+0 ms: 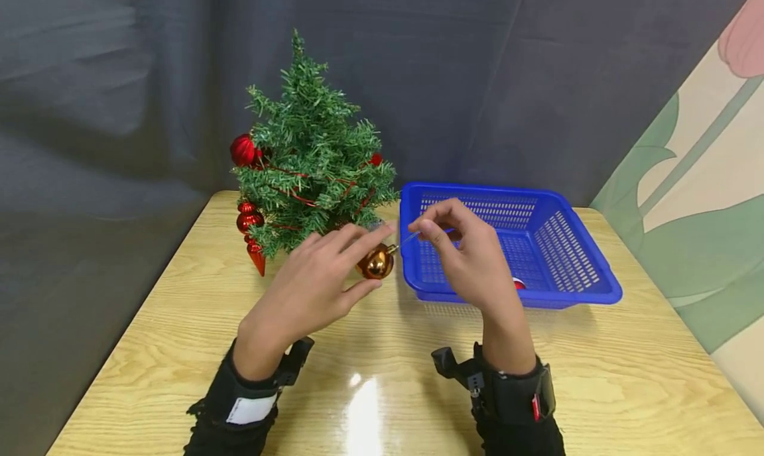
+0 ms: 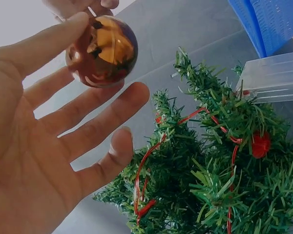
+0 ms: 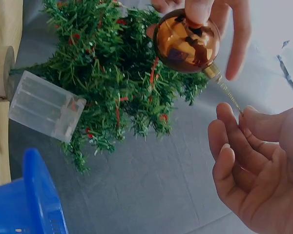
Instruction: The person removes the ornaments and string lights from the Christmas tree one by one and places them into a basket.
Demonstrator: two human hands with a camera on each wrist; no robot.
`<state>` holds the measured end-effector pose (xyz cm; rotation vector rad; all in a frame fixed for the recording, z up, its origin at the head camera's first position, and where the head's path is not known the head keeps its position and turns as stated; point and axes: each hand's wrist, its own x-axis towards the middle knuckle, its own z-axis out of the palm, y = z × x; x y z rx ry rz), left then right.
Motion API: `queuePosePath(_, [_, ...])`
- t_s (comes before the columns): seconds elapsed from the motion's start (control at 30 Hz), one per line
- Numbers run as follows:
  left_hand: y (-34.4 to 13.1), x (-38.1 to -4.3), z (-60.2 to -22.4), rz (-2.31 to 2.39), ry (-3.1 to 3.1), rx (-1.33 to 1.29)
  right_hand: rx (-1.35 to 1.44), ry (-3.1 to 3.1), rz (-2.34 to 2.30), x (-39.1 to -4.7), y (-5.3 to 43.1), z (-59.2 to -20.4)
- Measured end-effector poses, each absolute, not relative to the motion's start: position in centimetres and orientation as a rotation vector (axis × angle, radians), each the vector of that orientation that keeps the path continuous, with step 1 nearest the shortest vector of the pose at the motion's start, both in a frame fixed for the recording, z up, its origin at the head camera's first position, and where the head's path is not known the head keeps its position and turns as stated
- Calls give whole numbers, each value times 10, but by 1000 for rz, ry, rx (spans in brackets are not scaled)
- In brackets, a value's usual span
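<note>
Left fingers (image 1: 366,244) hold 1 glossy, round, copper-gold bauble (image 1: 377,264), gold-capped.

On the surface (image 1: 197,284), the tree (image 1: 313,138) stands left of the basket (image 1: 483,190), a curtain (image 1: 447,78) behind both. Before the tree's right side, the left fingers (image 1: 365,245) hold the bauble (image 1: 379,264); its cord (image 3: 229,91) runs right to the right fingers (image 1: 438,238).

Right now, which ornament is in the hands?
The shiny gold ball: left hand holds it, right hand pinches its string; the red ornaments on the tree are in neither.
</note>
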<state>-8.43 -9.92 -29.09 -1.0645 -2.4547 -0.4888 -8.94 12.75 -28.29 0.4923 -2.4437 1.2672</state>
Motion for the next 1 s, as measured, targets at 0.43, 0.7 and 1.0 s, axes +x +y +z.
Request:
queuePosePath(0.43, [-96, -85, -297, -508, -2555, -1089, 508, -2431, 1266, -92, 127, -282])
queuePosePath(0.7, [-99, -87, -295, -484, -2562, -1063, 367, -2476, 1149, -99, 141, -288])
queuePosePath(1.0, [-117, -91, -291, -499, -2565, -976, 144, -2508, 1049, -112, 176, -297])
